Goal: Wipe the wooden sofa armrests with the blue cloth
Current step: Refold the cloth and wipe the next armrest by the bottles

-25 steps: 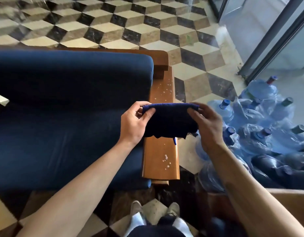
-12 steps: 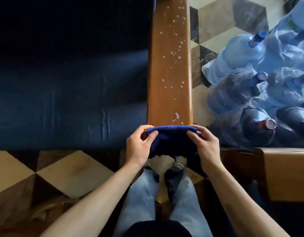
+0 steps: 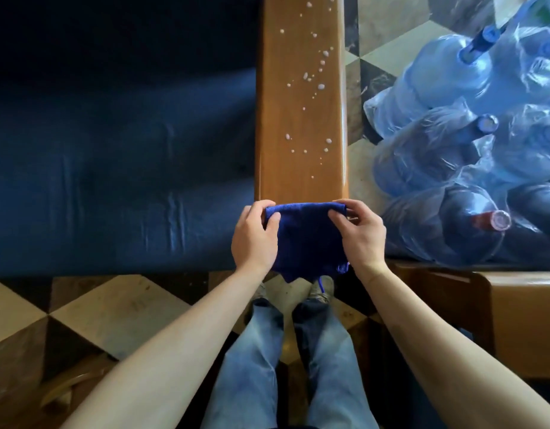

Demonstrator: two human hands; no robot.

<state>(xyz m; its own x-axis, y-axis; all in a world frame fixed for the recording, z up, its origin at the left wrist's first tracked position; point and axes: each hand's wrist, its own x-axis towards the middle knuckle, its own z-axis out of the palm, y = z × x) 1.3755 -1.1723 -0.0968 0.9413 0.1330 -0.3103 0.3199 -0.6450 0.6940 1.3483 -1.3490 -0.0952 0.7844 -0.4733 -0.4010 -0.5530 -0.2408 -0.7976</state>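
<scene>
the blue cloth [image 3: 304, 239] is folded and stretched between both hands at the near end of the wooden armrest [image 3: 301, 113], its top fold lying level with the end edge of the wood and the rest hanging down toward the person's shoes. the left hand [image 3: 255, 239] pinches the cloth's 9 o'clock edge with a narrow grip, thumb in front and fingers behind; the right hand [image 3: 360, 236] does the same at the 3 o'clock edge. both grips are closed on the cloth itself, nothing else.

the armrest runs from the hands toward 12 o'clock, and its top carries a scatter of white droplets [image 3: 311, 78], thickest from the middle toward 12 o'clock and leaning to the 3 o'clock side. the dark blue sofa cushion [image 3: 122, 144] lies at 9 o'clock of the wood, touching its edge. a heap of blue water jugs [image 3: 453, 144] wrapped in plastic sits on the tiled floor at 3 o'clock.

by my reading the wipe has not begun: no droplet looks smeared and the cloth seems only to be at the end edge.

risks from here: a push toward 12 o'clock with the cloth held taut and barely touching would skim over the drops. a stroke that drifts to 9 o'clock could carry the wet mess onto the cushion fabric. drifting to 3 o'clock could flick droplets off the rounded edge onto the floor and jugs. the loose lower hem and its dangling thread could bunch under the fold, leaving streaks.
</scene>
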